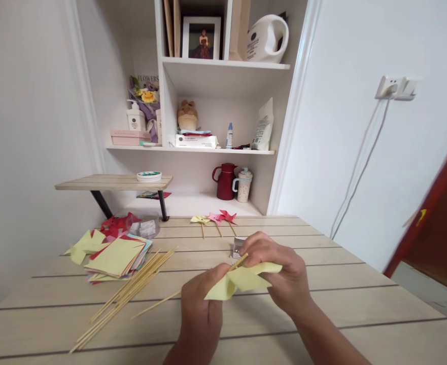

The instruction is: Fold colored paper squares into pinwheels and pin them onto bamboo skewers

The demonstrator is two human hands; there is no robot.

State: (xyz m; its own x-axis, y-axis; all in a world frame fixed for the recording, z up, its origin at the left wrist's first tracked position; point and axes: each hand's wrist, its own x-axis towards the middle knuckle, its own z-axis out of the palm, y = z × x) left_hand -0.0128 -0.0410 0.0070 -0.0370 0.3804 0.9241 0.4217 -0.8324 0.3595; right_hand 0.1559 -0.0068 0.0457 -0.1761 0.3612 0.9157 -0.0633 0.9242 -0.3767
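Both hands work above the near part of a pale wood-plank worktop, holding a pale yellow paper pinwheel head clear of the boards. Its blades are curled and folded, edges pointed, one wing spreading toward each hand; the paper looks thin and matte. A slim tan wooden stick shows at its upper edge, tip slanting up to the right.

Left hand: grip closed on the left side of the paper, thumb uppermost. Right hand: grip closed too, fingers bent over the paper's top right side, by the stick's tip. Exact fingertip contact is hidden.

Containers: a small clear plastic box sits just beyond the right hand, partly hidden by it; small shiny bits inside, too small to identify. A round clear plastic tub, far left, holds whitish pieces, contents indistinct. A flat round white tin with a green-marked top rests on a small wooden riser shelf; its inside is not visible.

Left of the hands: a loose stack of coloured paper squares, yellow uppermost, and a sheaf of long tan wooden sticks lying diagonally. Near the worktop's far edge, three finished-looking paper pinwheels on sticks lie in a row: yellow, pink, red.
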